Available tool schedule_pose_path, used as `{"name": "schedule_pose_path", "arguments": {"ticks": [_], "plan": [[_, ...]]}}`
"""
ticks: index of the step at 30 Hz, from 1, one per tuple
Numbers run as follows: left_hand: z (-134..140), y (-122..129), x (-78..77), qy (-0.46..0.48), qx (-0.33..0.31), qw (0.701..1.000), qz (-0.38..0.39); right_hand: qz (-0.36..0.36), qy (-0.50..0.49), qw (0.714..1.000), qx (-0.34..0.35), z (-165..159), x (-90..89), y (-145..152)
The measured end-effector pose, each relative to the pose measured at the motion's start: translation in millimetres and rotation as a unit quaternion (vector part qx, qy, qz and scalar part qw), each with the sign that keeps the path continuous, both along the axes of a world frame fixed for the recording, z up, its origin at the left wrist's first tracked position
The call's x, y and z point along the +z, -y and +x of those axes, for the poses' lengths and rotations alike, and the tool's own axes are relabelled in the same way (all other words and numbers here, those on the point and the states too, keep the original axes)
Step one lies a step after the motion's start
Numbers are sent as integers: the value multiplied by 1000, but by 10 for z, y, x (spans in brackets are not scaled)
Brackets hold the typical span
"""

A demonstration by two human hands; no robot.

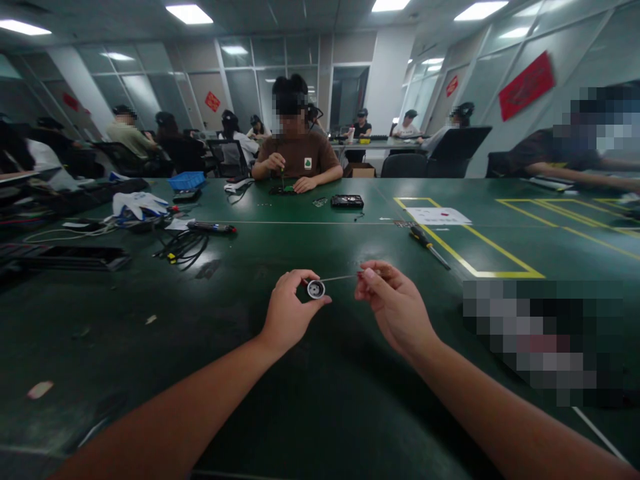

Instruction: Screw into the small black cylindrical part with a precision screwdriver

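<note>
My left hand [293, 308] is closed around the side of a small round part [316, 289] with a silvery rim and a dark hollow face turned towards me. A bit of red shows beside the part, under the fingers. My right hand [395, 300] pinches one end of a thin, pale, straight piece [339, 277], either a strip or a slim rod; I cannot tell which. Its other end reaches the top of the round part. Both hands are raised above the green table [320, 413], a short gap apart.
A yellow-and-black screwdriver [430, 247] lies beyond my right hand, near a white sheet [437, 215]. Black cables [187, 247], a dark pen-like tool [213, 227] and gloves [140, 205] lie to the left. Across the table a person [299, 157] works on a green board [287, 189].
</note>
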State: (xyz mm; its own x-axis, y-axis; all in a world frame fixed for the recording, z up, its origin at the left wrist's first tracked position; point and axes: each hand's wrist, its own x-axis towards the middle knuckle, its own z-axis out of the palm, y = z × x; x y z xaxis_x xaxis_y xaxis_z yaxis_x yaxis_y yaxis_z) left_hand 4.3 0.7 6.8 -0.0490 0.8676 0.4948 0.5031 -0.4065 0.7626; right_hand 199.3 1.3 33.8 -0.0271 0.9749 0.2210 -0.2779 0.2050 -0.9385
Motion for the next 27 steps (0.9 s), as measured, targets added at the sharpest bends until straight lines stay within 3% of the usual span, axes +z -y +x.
{"name": "schedule_pose_path", "arguments": {"ticks": [3,9,21,23,27], "plan": [[-3,-17,-15,-1,-1,1000,6,57,82,994,-42,11,-5,40],[-11,-36,-64,-1,-12,1000,22,164,257,949,-83,11,7,198],[-19,-15,-46,-24,-11,999,30,206,359,907,-77,53,5,187],[-27,-11,-41,-30,-14,999,28,197,352,913,-69,53,7,179],[-38,-11,-44,-30,-13,999,21,119,235,964,-48,36,-12,98]]}}
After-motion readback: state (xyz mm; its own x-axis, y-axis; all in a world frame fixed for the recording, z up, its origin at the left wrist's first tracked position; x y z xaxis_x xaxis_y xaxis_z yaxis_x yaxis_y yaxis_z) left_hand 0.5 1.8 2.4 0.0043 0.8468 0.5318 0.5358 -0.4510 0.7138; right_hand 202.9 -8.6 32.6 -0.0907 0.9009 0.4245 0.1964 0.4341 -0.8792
